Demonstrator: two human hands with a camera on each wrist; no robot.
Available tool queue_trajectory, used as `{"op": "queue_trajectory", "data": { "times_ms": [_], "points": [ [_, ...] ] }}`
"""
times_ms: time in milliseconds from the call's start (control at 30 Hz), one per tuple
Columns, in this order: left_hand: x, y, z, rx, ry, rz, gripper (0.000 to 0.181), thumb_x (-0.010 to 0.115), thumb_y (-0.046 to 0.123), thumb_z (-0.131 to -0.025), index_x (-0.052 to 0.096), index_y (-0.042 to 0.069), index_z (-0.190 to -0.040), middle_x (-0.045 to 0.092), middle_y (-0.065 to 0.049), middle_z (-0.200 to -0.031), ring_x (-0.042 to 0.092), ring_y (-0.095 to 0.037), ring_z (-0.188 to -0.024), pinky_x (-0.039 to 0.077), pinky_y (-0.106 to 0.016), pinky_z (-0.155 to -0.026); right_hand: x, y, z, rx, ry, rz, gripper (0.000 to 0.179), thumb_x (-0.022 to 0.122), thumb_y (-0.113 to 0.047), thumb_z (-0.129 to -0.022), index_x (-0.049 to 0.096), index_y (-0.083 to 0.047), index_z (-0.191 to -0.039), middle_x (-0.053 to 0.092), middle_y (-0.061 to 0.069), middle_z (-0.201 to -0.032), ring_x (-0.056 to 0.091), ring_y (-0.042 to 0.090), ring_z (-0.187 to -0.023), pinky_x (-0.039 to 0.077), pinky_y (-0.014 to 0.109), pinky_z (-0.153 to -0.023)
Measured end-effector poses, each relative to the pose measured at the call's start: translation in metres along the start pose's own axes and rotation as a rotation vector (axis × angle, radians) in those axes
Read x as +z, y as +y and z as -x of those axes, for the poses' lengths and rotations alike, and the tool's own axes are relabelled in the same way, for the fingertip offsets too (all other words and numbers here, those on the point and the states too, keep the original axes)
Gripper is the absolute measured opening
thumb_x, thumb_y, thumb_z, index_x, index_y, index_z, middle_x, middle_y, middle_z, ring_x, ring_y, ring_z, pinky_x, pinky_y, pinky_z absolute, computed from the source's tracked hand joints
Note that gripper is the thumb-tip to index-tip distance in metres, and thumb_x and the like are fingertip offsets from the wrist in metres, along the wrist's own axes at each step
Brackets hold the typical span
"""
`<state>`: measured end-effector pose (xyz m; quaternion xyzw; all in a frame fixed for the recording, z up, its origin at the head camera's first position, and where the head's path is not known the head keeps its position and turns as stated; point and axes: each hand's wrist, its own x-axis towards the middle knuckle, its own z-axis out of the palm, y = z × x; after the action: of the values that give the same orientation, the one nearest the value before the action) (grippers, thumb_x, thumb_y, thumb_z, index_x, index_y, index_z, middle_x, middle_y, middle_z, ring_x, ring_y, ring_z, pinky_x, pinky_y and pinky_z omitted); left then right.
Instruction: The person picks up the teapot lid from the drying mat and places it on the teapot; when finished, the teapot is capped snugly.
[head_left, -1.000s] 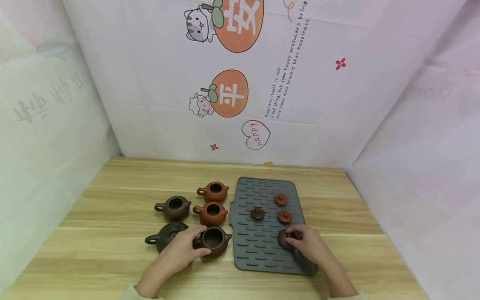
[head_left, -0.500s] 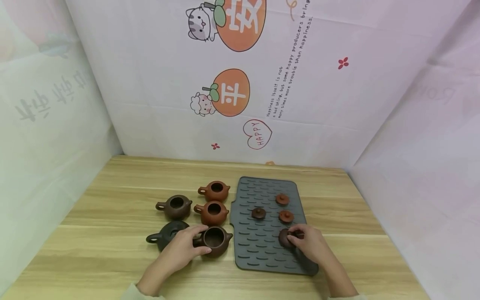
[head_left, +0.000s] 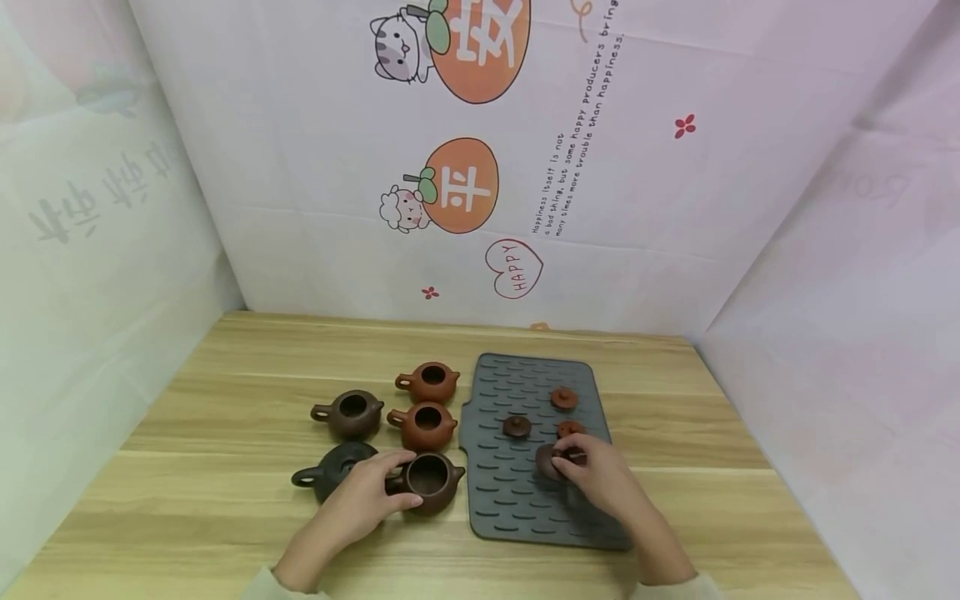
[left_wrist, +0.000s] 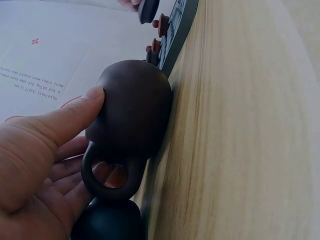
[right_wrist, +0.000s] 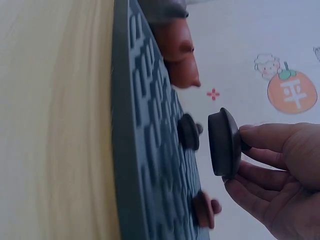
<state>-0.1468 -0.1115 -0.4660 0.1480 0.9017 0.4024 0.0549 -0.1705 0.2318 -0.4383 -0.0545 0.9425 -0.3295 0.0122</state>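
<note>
My left hand [head_left: 365,497] holds a dark brown lidless teapot [head_left: 444,497] that stands on the table, its spout to the right. In the left wrist view the thumb presses the teapot's side [left_wrist: 132,107] near the loop handle, with the other fingers behind. My right hand [head_left: 607,483] pinches a dark brown teapot lid [head_left: 549,463] by its knob. The right wrist view has this lid [right_wrist: 222,145] raised clear of the grey mat [right_wrist: 127,165]. Beside it on the mat lie a smaller dark lid [head_left: 516,427] and two reddish lids [head_left: 563,398], one partly behind my right hand.
Two reddish teapots [head_left: 426,427] and a brown one [head_left: 354,414], all lidless, stand behind the held teapot. A black teapot [head_left: 330,473] sits to its left, partly under my left hand. White printed cloth [head_left: 360,267] walls the table's back and sides.
My right hand has lifted the dark brown lid off the mat and moved it a little left and away from me. The left hand and its teapot have stayed in place.
</note>
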Motion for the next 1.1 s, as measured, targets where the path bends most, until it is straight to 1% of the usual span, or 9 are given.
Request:
{"op": "queue_trajectory", "data": {
  "times_ms": [167, 300, 500, 600, 700, 867, 1100],
  "points": [
    [0.0, 0.001, 0.0, 0.006, 0.005, -0.012, 0.058, 0.081, 0.029, -0.081, 0.06, 0.005, -0.13, 0.058, -0.012, -0.131, 0.052, -0.033, -0.121, 0.045, -0.051, -0.096, 0.008, -0.018, -0.002, -0.052, -0.009, -0.032, 0.012, 0.075, -0.01, -0.087, 0.07, -0.013, -0.098, 0.065, -0.003, -0.095, 0.064, 0.016, -0.085, 0.054, 0.032, -0.068],
    [-0.001, 0.002, 0.0, -0.001, 0.0, -0.011, 0.059, 0.081, 0.03, -0.081, 0.06, 0.005, -0.13, 0.058, -0.012, -0.131, 0.052, -0.034, -0.122, 0.044, -0.052, -0.096, 0.015, -0.033, -0.003, -0.084, -0.053, -0.048, 0.013, 0.073, -0.011, -0.089, 0.068, -0.012, -0.101, 0.064, -0.002, -0.101, 0.064, 0.019, -0.091, 0.055, 0.033, -0.071],
    [0.0, 0.002, 0.001, -0.003, -0.001, -0.006, 0.058, 0.081, 0.029, -0.081, 0.06, 0.005, -0.13, 0.058, -0.013, -0.131, 0.051, -0.034, -0.122, 0.044, -0.052, -0.097, 0.024, -0.058, -0.003, -0.175, -0.123, -0.031, 0.016, 0.071, -0.014, -0.091, 0.067, -0.013, -0.107, 0.062, 0.003, -0.111, 0.062, 0.023, -0.097, 0.054, 0.034, -0.071],
    [0.0, 0.001, 0.001, -0.003, 0.003, -0.009, 0.058, 0.081, 0.029, -0.081, 0.06, 0.005, -0.13, 0.058, -0.013, -0.131, 0.052, -0.034, -0.122, 0.044, -0.052, -0.097, 0.03, -0.071, -0.005, -0.224, -0.151, -0.026, 0.016, 0.069, -0.015, -0.093, 0.067, -0.014, -0.108, 0.062, 0.001, -0.111, 0.061, 0.022, -0.097, 0.053, 0.034, -0.072],
    [0.0, 0.001, 0.001, -0.001, 0.004, -0.01, 0.058, 0.081, 0.03, -0.081, 0.061, 0.005, -0.13, 0.058, -0.012, -0.131, 0.052, -0.033, -0.122, 0.044, -0.052, -0.097, 0.037, -0.084, -0.006, -0.267, -0.179, -0.018, 0.016, 0.068, -0.016, -0.094, 0.066, -0.013, -0.109, 0.062, 0.001, -0.109, 0.061, 0.018, -0.094, 0.052, 0.032, -0.07],
    [-0.001, 0.002, 0.001, -0.006, -0.014, -0.002, 0.059, 0.08, 0.032, -0.081, 0.061, 0.006, -0.13, 0.058, -0.012, -0.131, 0.052, -0.033, -0.121, 0.045, -0.052, -0.095, 0.049, -0.101, -0.006, -0.3, -0.2, 0.013, 0.015, 0.068, -0.017, -0.094, 0.065, -0.013, -0.108, 0.061, 0.0, -0.109, 0.059, 0.015, -0.091, 0.051, 0.03, -0.069],
    [-0.002, 0.003, 0.002, -0.002, -0.028, 0.005, 0.058, 0.08, 0.033, -0.081, 0.061, 0.007, -0.129, 0.059, -0.011, -0.129, 0.054, -0.033, -0.118, 0.048, -0.051, -0.091, 0.065, -0.112, -0.007, -0.376, -0.189, 0.1, 0.012, 0.069, -0.017, -0.093, 0.065, -0.013, -0.104, 0.062, -0.001, -0.104, 0.059, 0.014, -0.093, 0.051, 0.026, -0.071]
  ]
}}
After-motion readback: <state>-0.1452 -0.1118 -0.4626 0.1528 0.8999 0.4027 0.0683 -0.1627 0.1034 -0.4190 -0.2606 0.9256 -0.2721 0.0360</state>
